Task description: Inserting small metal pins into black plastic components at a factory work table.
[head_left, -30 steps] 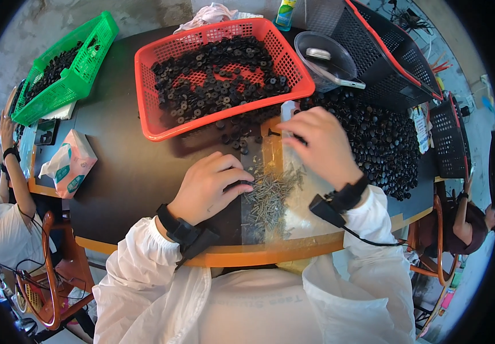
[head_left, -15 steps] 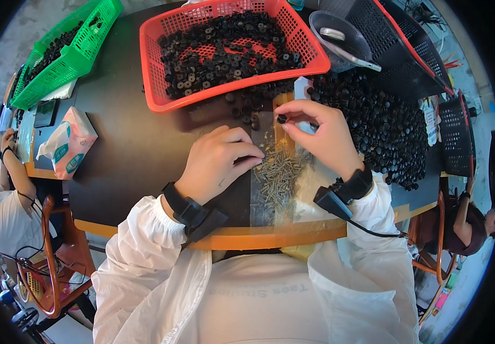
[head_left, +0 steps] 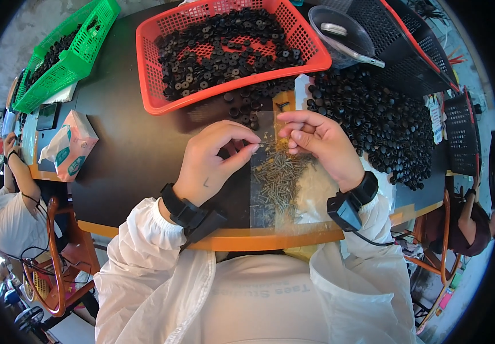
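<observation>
A heap of small brass-coloured screws [head_left: 279, 179] lies on a clear plastic sheet [head_left: 262, 206] at the near edge of the dark table [head_left: 127, 155]. My left hand [head_left: 213, 163] hovers just left of the heap, thumb and forefinger pinched together. My right hand [head_left: 323, 143] is over the heap's far end, its fingertips bunched close to the left hand's. Anything pinched in either hand is too small to see. A few loose black round parts [head_left: 247, 112] lie just beyond both hands.
A red basket [head_left: 310, 54] of black ring-shaped parts stands behind the hands, with a large pile of black round caps [head_left: 382, 123] to the right. Black baskets [head_left: 425, 63], a bowl [head_left: 339, 31], a green basket [head_left: 67, 60] and a tissue pack [head_left: 69, 146] surround them. Other people sit at both sides.
Both hands have drawn back from the red basket's edge toward me and now meet over the screw heap. My right hand has come down and left.
</observation>
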`<state>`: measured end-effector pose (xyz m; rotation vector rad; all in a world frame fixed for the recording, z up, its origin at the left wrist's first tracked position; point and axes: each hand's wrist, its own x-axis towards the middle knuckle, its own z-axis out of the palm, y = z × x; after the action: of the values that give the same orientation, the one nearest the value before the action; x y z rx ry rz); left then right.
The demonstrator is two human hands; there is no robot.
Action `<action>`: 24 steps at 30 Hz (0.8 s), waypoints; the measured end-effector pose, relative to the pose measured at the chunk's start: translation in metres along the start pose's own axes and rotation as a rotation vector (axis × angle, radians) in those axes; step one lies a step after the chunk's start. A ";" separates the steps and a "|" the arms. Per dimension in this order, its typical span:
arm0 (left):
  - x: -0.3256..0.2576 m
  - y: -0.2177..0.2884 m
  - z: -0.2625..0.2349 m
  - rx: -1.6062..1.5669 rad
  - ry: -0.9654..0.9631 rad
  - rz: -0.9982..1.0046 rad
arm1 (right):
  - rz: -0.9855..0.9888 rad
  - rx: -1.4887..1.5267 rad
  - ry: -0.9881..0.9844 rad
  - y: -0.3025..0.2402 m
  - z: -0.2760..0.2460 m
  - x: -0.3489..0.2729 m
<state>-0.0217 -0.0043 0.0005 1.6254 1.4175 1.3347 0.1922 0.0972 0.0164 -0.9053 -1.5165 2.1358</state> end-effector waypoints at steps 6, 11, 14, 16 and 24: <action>-0.001 0.001 -0.001 -0.044 -0.047 0.009 | 0.064 0.534 -0.293 0.009 -0.009 0.001; -0.001 0.000 0.001 -0.058 -0.060 0.035 | -0.032 0.661 -0.177 0.015 -0.003 0.003; -0.001 0.002 0.000 -0.051 -0.051 0.019 | -0.052 0.480 -0.049 0.011 0.002 0.001; -0.001 0.003 -0.001 -0.040 -0.068 0.012 | -0.047 0.378 -0.060 0.010 0.005 0.001; -0.002 0.002 -0.001 -0.062 -0.055 0.029 | -0.080 0.124 -0.072 0.011 0.015 -0.001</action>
<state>-0.0214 -0.0072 0.0021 1.6351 1.3124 1.3273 0.1832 0.0820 0.0097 -0.7209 -1.4110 2.1983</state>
